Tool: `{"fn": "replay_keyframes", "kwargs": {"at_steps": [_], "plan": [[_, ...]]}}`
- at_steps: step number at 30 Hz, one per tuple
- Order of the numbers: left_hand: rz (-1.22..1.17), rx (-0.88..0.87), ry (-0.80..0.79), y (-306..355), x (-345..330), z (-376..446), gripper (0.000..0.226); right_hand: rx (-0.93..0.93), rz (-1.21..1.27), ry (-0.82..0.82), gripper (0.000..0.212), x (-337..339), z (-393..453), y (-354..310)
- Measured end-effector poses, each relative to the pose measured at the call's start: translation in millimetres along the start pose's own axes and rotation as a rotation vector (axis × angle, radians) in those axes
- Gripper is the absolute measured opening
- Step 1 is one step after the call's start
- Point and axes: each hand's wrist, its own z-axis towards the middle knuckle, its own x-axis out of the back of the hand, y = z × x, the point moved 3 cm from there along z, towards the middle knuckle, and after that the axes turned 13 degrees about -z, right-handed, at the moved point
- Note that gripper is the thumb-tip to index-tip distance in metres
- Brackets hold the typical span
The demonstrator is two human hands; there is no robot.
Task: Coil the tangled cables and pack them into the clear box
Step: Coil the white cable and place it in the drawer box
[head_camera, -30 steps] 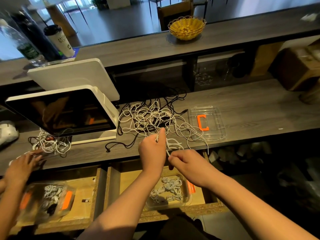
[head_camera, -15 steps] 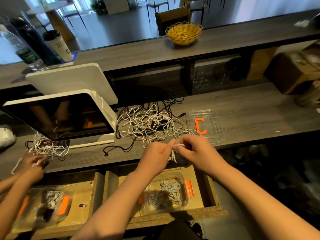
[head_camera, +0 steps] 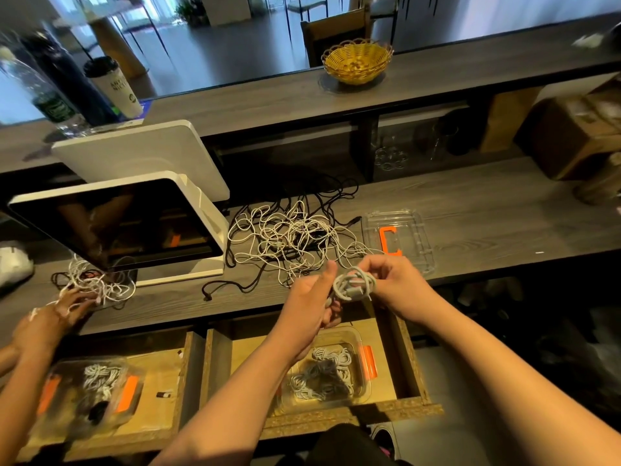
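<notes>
I see my left hand (head_camera: 311, 299) and right hand (head_camera: 395, 285) raised together just in front of the counter (head_camera: 470, 213) edge. The right fingers (head_camera: 371, 264) are curled around a small coil (head_camera: 354, 284) of pale grey cord, looped into a rough ring. The left fingers, thumb upright, pinch the cord's tail at the coil's left side (the exact grip below is hidden from me).

Just beyond the fingers lies the tangled pile (head_camera: 292, 243) of thin white and black cables, loose and stringy, spread over the dark wood-grain counter. To the right of the pile, beyond my right fingers, lies a clear plastic lid (head_camera: 411, 230), rectangular and ribbed, with an orange clasp (head_camera: 389, 242) shaped like a C.

Below the fingers an open chipboard drawer (head_camera: 408, 358) holds the clear box (head_camera: 361, 395), rounded at the corners with an orange latch on its right side; inside it sit several coiled white bundles and a dark grey one.

Far left of my fingers, another person's hand (head_camera: 72, 302) touches a second small tangle (head_camera: 97, 280) beside a white-framed screen (head_camera: 127, 227). A second clear box (head_camera: 134, 412) with cables sits in the left drawer. A yellow woven basket (head_camera: 357, 60) stands on the upper shelf.
</notes>
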Motion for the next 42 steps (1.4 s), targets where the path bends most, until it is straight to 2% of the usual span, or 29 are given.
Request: {"fn": "replay_keyframes", "kwargs": {"at_steps": [2,5,12,18,20,25,30,34,37,39,41,42], "plan": [[-0.119,-0.014,0.024,-3.2,0.6,1.0,0.048,-0.009,-0.013,0.004,0.009,-1.5,1.6,-1.3],[-0.167,-0.071,0.072,-6.7,1.3,3.4,0.047,-0.04,-0.057,0.036,0.014,-3.8,1.4,0.2],[-0.141,-0.094,0.227,-16.2,14.4,12.0,0.039,-0.06,-0.317,0.13,0.019,-11.7,-8.2,5.6],[-0.145,-0.107,0.369,-16.1,22.1,14.4,0.034,0.2,-0.741,0.085,0.022,-22.6,-7.9,-22.2],[-0.132,-0.128,0.38,-14.1,23.6,16.5,0.034,0.286,-0.806,0.069,0.023,-25.0,-7.7,-28.4],[-0.124,-0.148,0.31,1.0,15.6,17.5,0.031,0.4,-0.699,0.182,0.042,-15.0,-11.0,-44.6],[-0.193,-0.138,0.265,9.8,6.3,11.5,0.038,0.381,-0.436,0.359,0.015,-12.6,-20.4,-51.8],[-0.239,-0.105,0.221,18.1,4.9,10.8,0.038,0.342,-0.268,0.352,0.016,-14.6,-19.8,-55.8],[-0.251,-0.12,0.221,18.9,7.1,12.2,0.035,0.432,-0.521,0.39,0.019,-17.6,-15.7,-54.6],[-0.219,-0.142,0.208,18.5,3.1,13.5,0.027,0.524,-0.723,0.501,0.02,-15.3,-12.3,-54.1],[-0.101,-0.181,0.203,19.9,0.9,16.8,0.015,0.589,-0.882,0.617,0.018,-11.3,-7.3,-55.5],[-0.02,-0.204,0.204,21.8,1.1,18.7,0.013,0.613,-0.932,0.613,0.018,-9.9,-4.4,-56.5]]}}
